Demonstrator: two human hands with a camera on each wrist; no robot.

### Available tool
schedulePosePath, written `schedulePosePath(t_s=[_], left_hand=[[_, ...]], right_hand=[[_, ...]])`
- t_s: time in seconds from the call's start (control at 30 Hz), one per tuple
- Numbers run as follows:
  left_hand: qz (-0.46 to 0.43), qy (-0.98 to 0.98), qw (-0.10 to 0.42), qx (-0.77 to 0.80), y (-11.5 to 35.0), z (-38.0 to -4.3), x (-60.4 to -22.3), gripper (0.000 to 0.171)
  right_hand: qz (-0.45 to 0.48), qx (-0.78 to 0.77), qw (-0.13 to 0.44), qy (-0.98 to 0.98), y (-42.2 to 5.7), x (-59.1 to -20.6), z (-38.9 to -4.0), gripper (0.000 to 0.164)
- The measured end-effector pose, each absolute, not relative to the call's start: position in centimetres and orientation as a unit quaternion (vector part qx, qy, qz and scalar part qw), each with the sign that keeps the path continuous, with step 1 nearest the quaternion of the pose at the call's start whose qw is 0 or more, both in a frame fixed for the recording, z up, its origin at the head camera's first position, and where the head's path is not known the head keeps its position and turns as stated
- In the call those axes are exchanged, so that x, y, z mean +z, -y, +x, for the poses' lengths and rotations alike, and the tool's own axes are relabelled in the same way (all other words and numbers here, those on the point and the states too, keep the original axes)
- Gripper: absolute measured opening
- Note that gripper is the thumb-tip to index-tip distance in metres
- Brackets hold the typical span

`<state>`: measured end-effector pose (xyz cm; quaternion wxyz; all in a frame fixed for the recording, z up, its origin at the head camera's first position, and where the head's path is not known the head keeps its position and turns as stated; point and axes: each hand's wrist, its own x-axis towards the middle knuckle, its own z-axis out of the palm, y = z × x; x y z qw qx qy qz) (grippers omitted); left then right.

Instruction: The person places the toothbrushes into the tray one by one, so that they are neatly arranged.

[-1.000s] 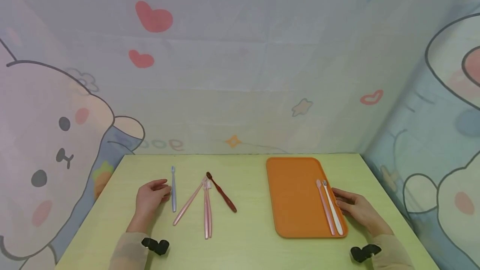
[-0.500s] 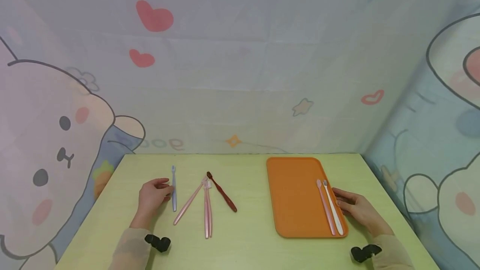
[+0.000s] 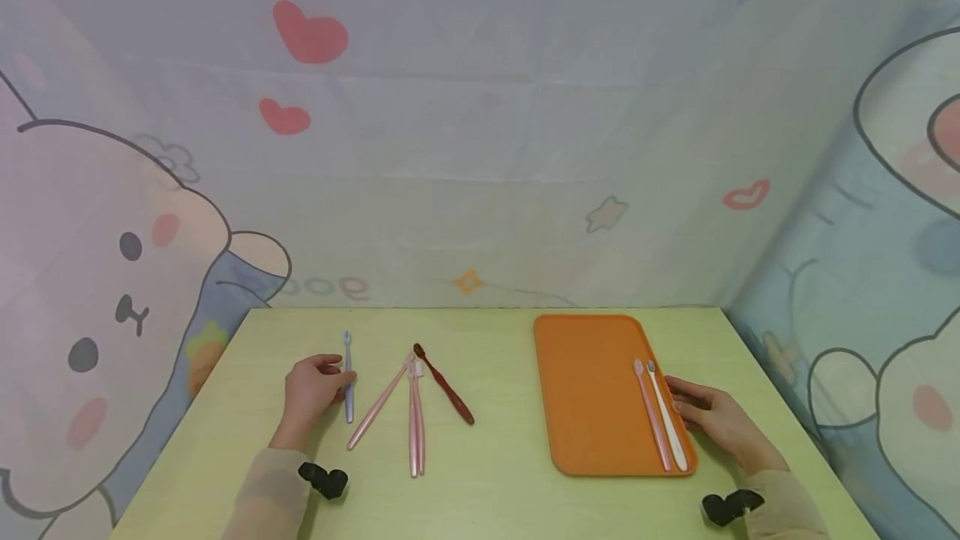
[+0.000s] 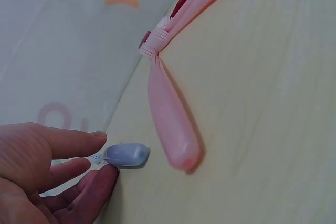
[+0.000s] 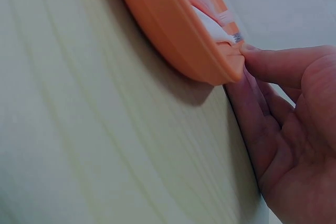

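Observation:
A blue toothbrush lies on the table under the fingertips of my left hand. In the left wrist view, thumb and fingers stand on either side of its handle, not visibly closed on it. To its right lie a slanted pink toothbrush, two pink toothbrushes side by side and a brown toothbrush, heads close together. My right hand holds the right rim of the orange tray, thumb on the edge. On the tray lie a pink toothbrush and a white toothbrush.
The pale yellow table runs back to a printed cloth with cartoon shapes. More cloth stands along the right side. Bare tabletop shows between the brown toothbrush and the tray.
My left hand has moved slightly right, its fingertips now over the blue toothbrush. The right hand, the tray and the toothbrushes have stayed in place.

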<state>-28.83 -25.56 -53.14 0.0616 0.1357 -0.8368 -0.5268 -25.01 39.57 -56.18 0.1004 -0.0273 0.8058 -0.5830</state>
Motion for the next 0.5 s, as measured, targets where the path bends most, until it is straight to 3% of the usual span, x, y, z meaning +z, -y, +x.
schedulePosePath(t_s=[0.5], left_hand=[[0.137,0.838,0.049,-0.526,25.41,-28.75,-52.72,0.047]], right_hand=[[-0.027,-0.579,0.1,-0.809,-39.5,-56.17,-25.06,0.058]])
